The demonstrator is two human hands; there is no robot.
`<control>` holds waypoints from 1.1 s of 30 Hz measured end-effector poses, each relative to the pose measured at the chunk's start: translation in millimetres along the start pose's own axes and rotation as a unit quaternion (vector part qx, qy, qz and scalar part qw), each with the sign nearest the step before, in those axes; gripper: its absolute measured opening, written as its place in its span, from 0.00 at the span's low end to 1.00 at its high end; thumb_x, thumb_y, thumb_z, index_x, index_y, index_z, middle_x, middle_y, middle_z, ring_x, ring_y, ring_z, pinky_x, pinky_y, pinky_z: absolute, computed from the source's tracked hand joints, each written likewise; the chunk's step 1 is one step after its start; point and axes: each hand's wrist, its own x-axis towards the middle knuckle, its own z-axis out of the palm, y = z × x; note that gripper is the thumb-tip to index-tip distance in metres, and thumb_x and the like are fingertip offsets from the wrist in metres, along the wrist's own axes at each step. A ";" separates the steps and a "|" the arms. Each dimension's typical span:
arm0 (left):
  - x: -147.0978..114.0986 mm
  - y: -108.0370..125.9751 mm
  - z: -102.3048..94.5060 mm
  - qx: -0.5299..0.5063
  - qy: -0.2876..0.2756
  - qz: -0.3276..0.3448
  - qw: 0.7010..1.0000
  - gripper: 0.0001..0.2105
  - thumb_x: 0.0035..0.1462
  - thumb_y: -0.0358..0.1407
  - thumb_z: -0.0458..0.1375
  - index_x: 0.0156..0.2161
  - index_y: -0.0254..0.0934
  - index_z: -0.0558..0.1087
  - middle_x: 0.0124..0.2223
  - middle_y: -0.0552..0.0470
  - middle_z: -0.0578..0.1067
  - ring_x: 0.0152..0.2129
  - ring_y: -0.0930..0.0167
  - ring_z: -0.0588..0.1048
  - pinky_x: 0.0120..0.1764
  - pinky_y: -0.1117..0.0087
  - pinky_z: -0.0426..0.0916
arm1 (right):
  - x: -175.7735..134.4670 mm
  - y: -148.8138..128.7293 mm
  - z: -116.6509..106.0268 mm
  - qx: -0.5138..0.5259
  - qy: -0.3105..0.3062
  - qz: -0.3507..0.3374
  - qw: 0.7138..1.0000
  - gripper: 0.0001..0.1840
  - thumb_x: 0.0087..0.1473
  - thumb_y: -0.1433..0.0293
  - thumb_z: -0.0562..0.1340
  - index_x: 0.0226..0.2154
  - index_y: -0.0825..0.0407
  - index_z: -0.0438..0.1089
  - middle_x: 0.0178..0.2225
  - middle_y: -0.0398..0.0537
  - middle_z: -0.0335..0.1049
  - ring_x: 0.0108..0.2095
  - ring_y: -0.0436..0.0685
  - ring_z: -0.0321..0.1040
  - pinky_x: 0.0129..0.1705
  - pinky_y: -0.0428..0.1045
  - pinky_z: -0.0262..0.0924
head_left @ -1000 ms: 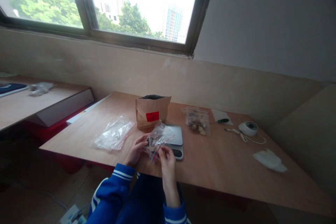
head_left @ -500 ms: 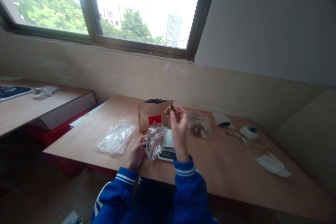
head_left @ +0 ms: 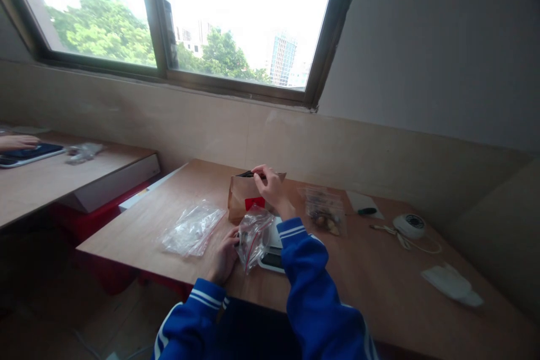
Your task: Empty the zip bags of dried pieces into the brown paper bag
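The right hand [head_left: 270, 183] is near the centre of the frame, above the mouth of the brown paper bag [head_left: 241, 194]. Its fingers bend over the rim; whether they pinch something I cannot tell, because the inside of the grasp is hidden. Lower and more left, the left hand [head_left: 225, 253] pinches the left side of a clear zip bag [head_left: 255, 236]. This bag stands in front of the paper bag and overlaps the kitchen scale [head_left: 272, 259] in the view; whether it rests on the scale is not clear.

In my judgement, the paper bag could tip over or slide on the worktop [head_left: 367, 287] if the right wrist presses on its rim, since no other hand supports it. A loosely pinched piece could also fall outside the mouth. The clear bag is thin, so a weak grip of the left hand may let it fold or slump onto the scale and disturb a reading.

Compared with half a second ago, the right hand no longer shows the brown piece raised at the right of the paper bag; it is now at the opening, and the piece is not visible. The left hand keeps its hold. At the left edge, another person's hand [head_left: 19, 142] has appeared.
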 end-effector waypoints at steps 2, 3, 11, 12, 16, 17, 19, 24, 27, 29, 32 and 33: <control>0.2 -0.4 -0.4 0.004 0.006 0.005 1.000 0.16 0.47 0.33 0.56 0.43 0.38 0.74 0.44 0.49 0.77 0.35 0.65 0.75 0.35 0.67 0.69 | -2.2 -3.6 -1.8 -0.024 -0.012 -0.009 1.000 0.11 0.59 0.69 0.54 0.33 0.51 0.71 0.36 0.49 0.73 0.42 0.58 0.65 0.50 0.54 0.55; 0.2 -0.5 -0.6 0.004 0.007 0.005 1.000 0.16 0.47 0.33 0.56 0.44 0.38 0.74 0.44 0.48 0.77 0.34 0.66 0.75 0.35 0.67 0.69 | -3.3 -6.4 -2.7 -0.034 -0.009 -0.013 0.999 0.12 0.59 0.68 0.54 0.31 0.50 0.72 0.38 0.49 0.73 0.44 0.59 0.64 0.52 0.55 0.53; -0.9 0.5 -0.3 -0.024 0.002 0.000 1.000 0.17 0.50 0.35 0.56 0.46 0.39 0.74 0.47 0.47 0.76 0.39 0.63 0.74 0.38 0.65 0.69 | -58.7 -32.1 -21.9 0.120 0.178 0.111 0.970 0.14 0.54 0.73 0.51 0.37 0.50 0.70 0.38 0.47 0.69 0.39 0.55 0.65 0.44 0.51 0.59; -1.0 0.8 -0.2 -0.028 0.002 0.000 1.000 0.16 0.51 0.36 0.55 0.46 0.39 0.74 0.47 0.47 0.76 0.40 0.62 0.74 0.38 0.65 0.70 | -73.9 -32.8 -20.7 0.143 0.212 0.160 0.953 0.13 0.53 0.72 0.50 0.34 0.51 0.69 0.33 0.46 0.69 0.34 0.54 0.65 0.39 0.50 0.60; -1.4 1.2 0.0 -0.031 -0.012 -0.009 0.999 0.17 0.51 0.37 0.55 0.47 0.38 0.74 0.49 0.46 0.75 0.41 0.62 0.74 0.38 0.64 0.70 | -133.8 -31.6 5.9 0.170 0.288 0.314 0.889 0.07 0.47 0.71 0.51 0.25 0.49 0.63 0.21 0.40 0.61 0.24 0.54 0.61 0.31 0.49 0.59; -1.4 1.2 0.0 -0.027 -0.014 -0.011 0.999 0.18 0.50 0.36 0.56 0.48 0.37 0.74 0.48 0.45 0.75 0.40 0.62 0.74 0.37 0.65 0.70 | -144.7 -31.1 15.7 0.172 0.274 0.331 0.887 0.06 0.47 0.71 0.51 0.24 0.49 0.62 0.22 0.41 0.62 0.25 0.54 0.62 0.32 0.50 0.60; -1.3 1.4 0.1 -0.016 -0.011 -0.011 1.000 0.19 0.49 0.35 0.57 0.48 0.36 0.73 0.47 0.45 0.76 0.37 0.64 0.75 0.35 0.67 0.69 | -158.5 -30.2 34.0 0.182 0.233 0.351 0.888 0.04 0.47 0.70 0.53 0.25 0.49 0.63 0.25 0.44 0.67 0.28 0.56 0.66 0.36 0.52 0.62; -1.8 3.8 2.4 0.020 0.005 -0.008 1.000 0.20 0.49 0.34 0.60 0.49 0.37 0.73 0.45 0.45 0.77 0.35 0.66 0.75 0.33 0.70 0.69 | -159.7 -23.3 52.5 0.235 0.123 0.357 0.896 0.13 0.45 0.62 0.63 0.35 0.50 0.70 0.33 0.50 0.75 0.35 0.62 0.71 0.38 0.54 0.66; -2.7 4.5 5.1 0.034 0.009 -0.019 0.999 0.20 0.48 0.36 0.62 0.49 0.39 0.73 0.44 0.47 0.77 0.31 0.68 0.75 0.31 0.70 0.69 | -156.1 -18.6 49.7 0.254 0.084 0.344 0.900 0.17 0.46 0.59 0.64 0.38 0.51 0.71 0.36 0.51 0.76 0.37 0.62 0.73 0.38 0.54 0.68; -2.9 3.4 6.2 0.036 0.010 -0.030 0.999 0.20 0.48 0.36 0.63 0.49 0.40 0.72 0.41 0.48 0.77 0.27 0.70 0.74 0.28 0.71 0.68 | -155.8 -17.7 48.0 0.288 0.051 0.332 0.897 0.19 0.48 0.58 0.64 0.41 0.51 0.71 0.39 0.51 0.76 0.38 0.61 0.73 0.40 0.54 0.68; -2.2 0.0 5.5 0.036 0.024 -0.037 0.998 0.16 0.48 0.37 0.64 0.44 0.41 0.73 0.32 0.53 0.75 0.19 0.75 0.70 0.22 0.74 0.63 | -158.3 -18.4 48.6 0.347 0.004 0.318 0.882 0.22 0.50 0.57 0.63 0.46 0.51 0.70 0.42 0.51 0.75 0.39 0.61 0.73 0.39 0.53 0.69; -1.9 -1.2 5.0 0.037 0.028 -0.036 0.998 0.13 0.48 0.37 0.64 0.41 0.40 0.73 0.29 0.55 0.74 0.17 0.76 0.68 0.20 0.75 0.61 | -159.7 -18.5 49.3 0.360 -0.008 0.321 0.876 0.23 0.51 0.57 0.62 0.47 0.51 0.69 0.42 0.51 0.75 0.37 0.60 0.74 0.37 0.53 0.69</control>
